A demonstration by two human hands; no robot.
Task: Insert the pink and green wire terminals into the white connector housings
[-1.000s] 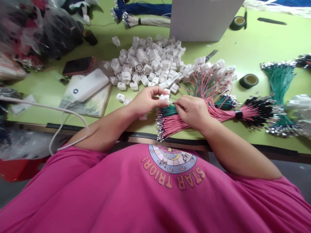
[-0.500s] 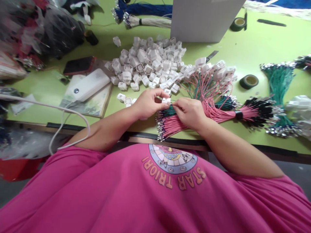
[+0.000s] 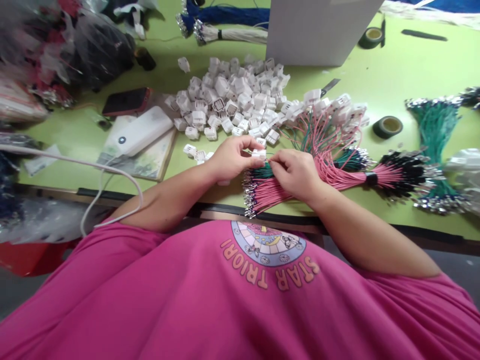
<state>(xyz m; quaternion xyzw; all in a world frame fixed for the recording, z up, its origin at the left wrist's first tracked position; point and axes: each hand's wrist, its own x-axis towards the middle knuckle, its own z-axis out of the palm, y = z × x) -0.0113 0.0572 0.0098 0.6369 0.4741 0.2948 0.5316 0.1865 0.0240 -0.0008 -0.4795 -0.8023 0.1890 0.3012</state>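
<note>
My left hand [image 3: 231, 159] pinches a small white plastic connector housing [image 3: 258, 154] between thumb and fingers. Close on its right, my right hand [image 3: 294, 172] is closed in a pinch on a thin wire, its end against the housing; whether the tip sits inside I cannot tell. Beneath both hands lies a bundle of pink wires [image 3: 264, 196] with metal terminals at the left end. Some green wires [image 3: 262, 171] rest on top of it. Behind the hands spreads a pile of white connector housings [image 3: 240, 95], and those on the right have pink and green wires attached.
At left are a white power bank [image 3: 144, 131] on a notebook [image 3: 165, 157], a phone [image 3: 125, 101] and a white cable [image 3: 112, 169] crossing my left forearm. A grey-white box [image 3: 318, 32] stands behind the pile. Tape rolls [image 3: 388, 127] and green wire bundles [image 3: 435, 125] lie right.
The whole view has shifted slightly, so things appear a little further right. My right fingers have drawn back a little from the housing; both hands keep their pinch.
</note>
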